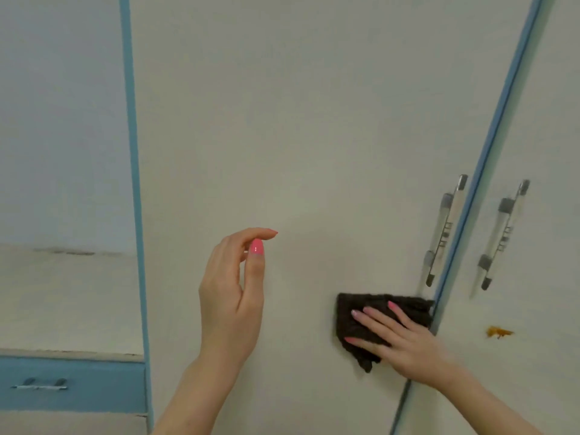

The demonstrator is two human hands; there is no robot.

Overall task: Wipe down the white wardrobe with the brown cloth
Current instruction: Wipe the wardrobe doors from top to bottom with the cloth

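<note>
The white wardrobe [298, 136] fills most of the view, its doors edged in blue. My right hand [398, 340] lies flat on a folded brown cloth [348, 312] and presses it against the left door, low down beside the blue door edge. My left hand [232, 290] hovers in front of the same door, left of the cloth, empty, with fingers loosely curled and apart. An orange-brown stain [499, 331] marks the right door, to the right of the cloth.
Two metal bar handles [445, 230] [503, 233] stand on either side of the door gap, above the cloth. At the left is a pale countertop [62, 299] over a blue drawer [78, 384] with a small handle.
</note>
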